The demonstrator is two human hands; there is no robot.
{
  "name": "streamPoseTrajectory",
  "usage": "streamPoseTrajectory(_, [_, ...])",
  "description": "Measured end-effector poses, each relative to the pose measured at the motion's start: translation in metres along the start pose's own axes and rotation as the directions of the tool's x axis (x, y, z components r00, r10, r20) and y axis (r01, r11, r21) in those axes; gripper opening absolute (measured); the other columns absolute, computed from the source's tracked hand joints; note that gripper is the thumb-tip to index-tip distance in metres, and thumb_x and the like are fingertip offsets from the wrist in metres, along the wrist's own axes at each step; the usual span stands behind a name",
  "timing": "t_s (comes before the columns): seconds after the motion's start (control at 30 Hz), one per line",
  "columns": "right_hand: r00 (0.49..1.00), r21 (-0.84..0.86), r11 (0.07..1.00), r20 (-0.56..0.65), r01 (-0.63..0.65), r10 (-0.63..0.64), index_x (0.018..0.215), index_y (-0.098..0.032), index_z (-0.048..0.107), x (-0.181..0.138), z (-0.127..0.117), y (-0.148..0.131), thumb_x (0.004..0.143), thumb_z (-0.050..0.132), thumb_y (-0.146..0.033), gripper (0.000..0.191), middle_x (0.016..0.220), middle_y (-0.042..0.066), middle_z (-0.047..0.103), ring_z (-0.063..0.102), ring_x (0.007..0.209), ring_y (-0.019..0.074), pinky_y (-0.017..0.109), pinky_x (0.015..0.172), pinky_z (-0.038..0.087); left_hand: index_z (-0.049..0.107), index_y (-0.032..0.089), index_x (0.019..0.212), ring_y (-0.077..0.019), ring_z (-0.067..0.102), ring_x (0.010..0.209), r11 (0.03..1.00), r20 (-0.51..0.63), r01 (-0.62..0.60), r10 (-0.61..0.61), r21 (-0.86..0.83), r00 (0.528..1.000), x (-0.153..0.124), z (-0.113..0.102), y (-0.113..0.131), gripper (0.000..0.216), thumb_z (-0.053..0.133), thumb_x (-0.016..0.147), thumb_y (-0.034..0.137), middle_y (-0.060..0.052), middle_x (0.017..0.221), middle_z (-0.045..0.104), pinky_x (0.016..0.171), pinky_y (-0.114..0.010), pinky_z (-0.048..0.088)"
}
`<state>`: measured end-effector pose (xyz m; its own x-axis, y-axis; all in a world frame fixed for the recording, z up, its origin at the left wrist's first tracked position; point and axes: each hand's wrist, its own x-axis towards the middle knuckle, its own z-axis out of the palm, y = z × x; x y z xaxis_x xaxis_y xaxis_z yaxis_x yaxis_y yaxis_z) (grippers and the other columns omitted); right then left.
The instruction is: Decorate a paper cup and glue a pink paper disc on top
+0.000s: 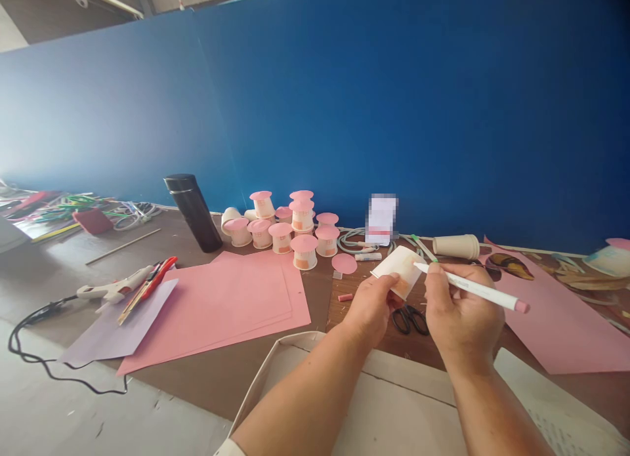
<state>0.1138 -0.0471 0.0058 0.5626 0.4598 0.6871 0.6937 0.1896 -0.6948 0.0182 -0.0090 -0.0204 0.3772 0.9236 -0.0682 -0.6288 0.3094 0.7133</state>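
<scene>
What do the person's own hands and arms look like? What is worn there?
The left hand and right hand are ungloved, with no visible rings or watch. Both forearms are bare. A pale edge, perhaps a sleeve, shows at the left forearm's bottom end.

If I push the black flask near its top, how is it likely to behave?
The black flask would probably tip, since it stands tall on a narrow base. Once down, it might roll, because its body looks cylindrical. Its smooth, even sides suggest a stiff shell, so it would likely not give when pressed.
</scene>
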Motion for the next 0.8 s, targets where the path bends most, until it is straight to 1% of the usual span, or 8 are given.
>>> streamPoseTrajectory(0.1, [1.000,-0.011,1.000,0.002,0.005,-0.005,0.079,-0.020,0.060,0.0004,0.0001,-0.0012,0.085,0.062,-0.041,0.022,0.065,0.003,0.063,0.060,0.057,0.0180,0.030,0.056,0.046,0.064,0.013,0.083,-0.0122,0.044,0.066,1.000,-0.004,0.002,-0.002,0.000,1.000,0.0000,0.0002,0.0000,0.032,0.077,0.066,0.037,-0.002,0.073,0.055,0.065,-0.028,0.036])
streamPoseTrajectory(0.2, [1.000,-0.028,1.000,-0.002,0.008,-0.008,0.078,-0.020,0.061,0.0005,0.0007,-0.0011,0.084,0.061,-0.041,0.021,0.063,0.003,0.063,0.059,0.055,0.0176,0.030,0.054,0.044,0.063,0.014,0.080,-0.0125,0.044,0.066,1.000,-0.012,0.008,-0.008,0.010,1.000,0.0001,0.0000,0.0000,0.032,0.078,0.065,0.038,-0.002,0.072,0.054,0.066,-0.028,0.036])
streamPoseTrajectory(0.5, [0.999,-0.041,0.998,-0.004,0.050,-0.050,0.076,-0.021,0.061,-0.0008,0.0018,0.0002,0.084,0.061,-0.040,0.021,0.065,0.004,0.066,0.060,0.057,0.0177,0.028,0.055,0.045,0.062,0.015,0.079,-0.0121,0.044,0.065,1.000,-0.011,0.006,-0.006,0.004,1.000,-0.0001,-0.0007,-0.0008,0.033,0.079,0.065,0.039,-0.001,0.071,0.054,0.066,-0.028,0.036])
streamPoseTrajectory(0.6, [0.999,-0.043,0.998,0.000,0.049,-0.049,0.078,-0.021,0.062,-0.0019,0.0019,0.0013,0.085,0.062,-0.040,0.021,0.066,0.004,0.067,0.061,0.058,0.0179,0.028,0.056,0.046,0.063,0.014,0.081,-0.0122,0.045,0.066,1.000,-0.014,0.008,-0.008,-0.006,1.000,0.0006,-0.0008,-0.0014,0.033,0.079,0.065,0.038,-0.002,0.072,0.055,0.066,-0.028,0.037])
streamPoseTrajectory(0.8, [0.998,-0.049,0.997,0.006,0.059,-0.059,0.076,-0.021,0.062,-0.0023,0.0030,0.0027,0.085,0.061,-0.040,0.021,0.067,0.004,0.067,0.062,0.059,0.0181,0.028,0.056,0.047,0.063,0.014,0.078,-0.0116,0.045,0.065,1.000,-0.017,0.002,-0.002,-0.013,1.000,0.0022,-0.0012,-0.0022,0.029,0.078,0.066,0.036,-0.001,0.072,0.055,0.064,-0.027,0.036])
